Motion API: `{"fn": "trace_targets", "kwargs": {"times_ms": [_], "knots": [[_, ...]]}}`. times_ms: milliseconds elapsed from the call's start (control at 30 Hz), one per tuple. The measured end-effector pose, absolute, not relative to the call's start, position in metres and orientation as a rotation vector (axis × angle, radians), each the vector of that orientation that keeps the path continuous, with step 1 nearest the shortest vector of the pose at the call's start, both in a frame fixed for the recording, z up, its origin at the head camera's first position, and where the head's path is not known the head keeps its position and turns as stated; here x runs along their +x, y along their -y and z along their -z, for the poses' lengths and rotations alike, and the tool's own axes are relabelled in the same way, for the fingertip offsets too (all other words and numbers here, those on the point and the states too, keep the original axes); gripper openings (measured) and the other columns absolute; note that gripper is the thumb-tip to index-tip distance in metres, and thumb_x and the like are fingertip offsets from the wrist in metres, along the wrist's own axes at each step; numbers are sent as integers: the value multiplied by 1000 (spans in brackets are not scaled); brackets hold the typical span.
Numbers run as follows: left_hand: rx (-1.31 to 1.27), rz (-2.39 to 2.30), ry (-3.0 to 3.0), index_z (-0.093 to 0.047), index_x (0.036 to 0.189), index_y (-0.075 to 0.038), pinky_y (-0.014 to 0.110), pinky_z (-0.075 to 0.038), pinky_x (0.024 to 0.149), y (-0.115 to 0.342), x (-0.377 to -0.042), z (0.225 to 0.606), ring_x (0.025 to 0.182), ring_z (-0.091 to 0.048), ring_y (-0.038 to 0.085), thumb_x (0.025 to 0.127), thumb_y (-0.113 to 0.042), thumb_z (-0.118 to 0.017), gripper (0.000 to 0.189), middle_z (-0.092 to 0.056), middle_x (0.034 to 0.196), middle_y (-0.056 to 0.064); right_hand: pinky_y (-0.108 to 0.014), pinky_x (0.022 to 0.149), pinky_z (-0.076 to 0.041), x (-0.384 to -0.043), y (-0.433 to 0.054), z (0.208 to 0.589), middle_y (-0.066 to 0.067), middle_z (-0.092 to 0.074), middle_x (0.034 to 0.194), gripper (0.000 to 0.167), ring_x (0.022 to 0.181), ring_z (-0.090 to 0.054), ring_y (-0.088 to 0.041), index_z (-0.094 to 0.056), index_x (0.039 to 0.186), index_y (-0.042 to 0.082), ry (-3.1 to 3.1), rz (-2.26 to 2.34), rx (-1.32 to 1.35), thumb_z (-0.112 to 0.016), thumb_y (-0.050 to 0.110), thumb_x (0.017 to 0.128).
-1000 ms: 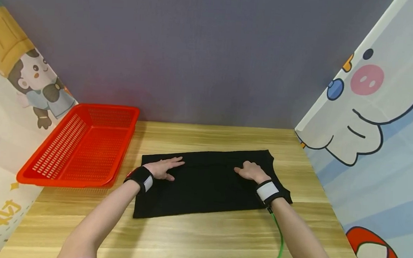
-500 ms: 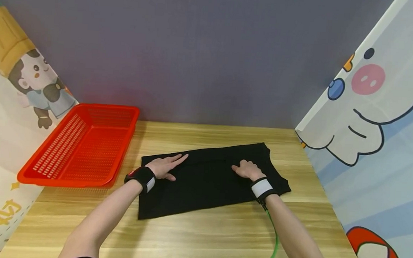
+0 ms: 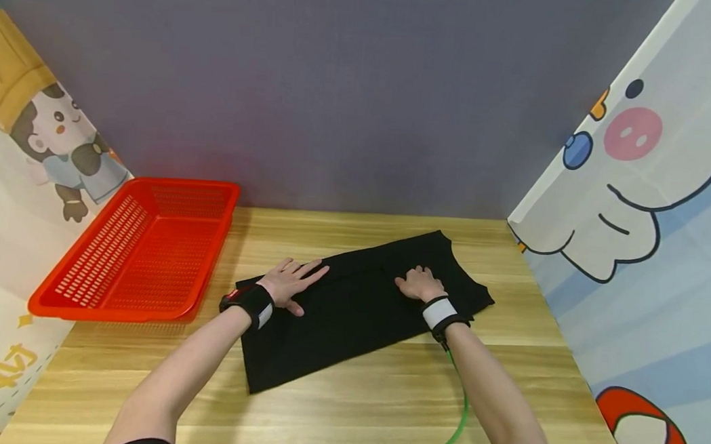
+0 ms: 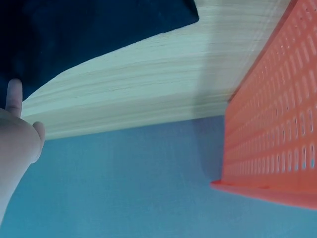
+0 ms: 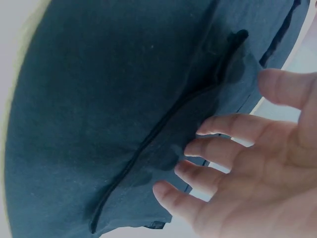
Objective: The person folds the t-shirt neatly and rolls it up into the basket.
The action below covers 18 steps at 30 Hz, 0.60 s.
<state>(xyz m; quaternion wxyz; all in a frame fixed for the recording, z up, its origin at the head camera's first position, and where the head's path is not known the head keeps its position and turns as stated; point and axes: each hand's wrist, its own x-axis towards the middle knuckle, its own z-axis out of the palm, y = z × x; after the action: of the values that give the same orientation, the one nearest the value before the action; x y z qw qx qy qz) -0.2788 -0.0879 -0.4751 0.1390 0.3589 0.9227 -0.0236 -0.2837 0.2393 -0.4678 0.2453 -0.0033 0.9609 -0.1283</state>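
A folded black garment (image 3: pixel 350 310) lies flat and aslant on the table, its right end farther back than its left. Over its left part, my left hand (image 3: pixel 287 286) rests on the cloth with fingers spread. Nearer the garment's other end, my right hand (image 3: pixel 419 283) touches it from above. The right wrist view shows the fingertips of that right hand (image 5: pixel 233 163) against the dark cloth (image 5: pixel 89 109), beside a raised fold line, with nothing pinched. One finger of the left hand (image 4: pixel 20 134) lies at the cloth's edge in the left wrist view.
A red plastic basket (image 3: pixel 194 300) with slotted walls stands at the back left of the wooden table (image 3: pixel 355 419). A grey wall (image 3: pixel 375 101) closes off the back, with printed panels on both sides. A green cable (image 3: pixel 461 419) trails from the right wristband.
The garment has turned on the table: its right end has swung back and leftward, its front left corner toward me. My right hand has moved slightly left and back, my left hand slightly right.
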Motion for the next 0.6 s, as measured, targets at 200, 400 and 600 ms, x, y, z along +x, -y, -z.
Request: {"fn": "trace_targets", "kwargs": {"times_ms": [200,400,600], "knots": [[1091,131,-2665,-13,162,-16,56,-19,124,85,-280,476,148,-33,37,77,-51,-79,114,-15,170,11,-67,115,-25,-286,-234,468,-28,-19,161,52,148,-15,-49,-49,145,-1,-2674,368,32,-37,35,108],[1121,176,-2637,-13,161,-11,55,-17,125,83,-285,479,154,-25,34,69,-62,-79,124,-18,169,11,-66,111,-28,-288,-230,471,-28,-20,157,54,144,-18,-49,-45,148,1,-2693,386,66,-38,36,108],[1145,128,-2589,-10,160,-1,56,-12,125,83,-291,483,157,-17,34,66,-68,-80,135,-13,170,16,-68,115,-24,-291,-229,477,-22,-16,164,58,150,-16,-46,-32,157,5,-2703,374,54,-36,37,109]]}}
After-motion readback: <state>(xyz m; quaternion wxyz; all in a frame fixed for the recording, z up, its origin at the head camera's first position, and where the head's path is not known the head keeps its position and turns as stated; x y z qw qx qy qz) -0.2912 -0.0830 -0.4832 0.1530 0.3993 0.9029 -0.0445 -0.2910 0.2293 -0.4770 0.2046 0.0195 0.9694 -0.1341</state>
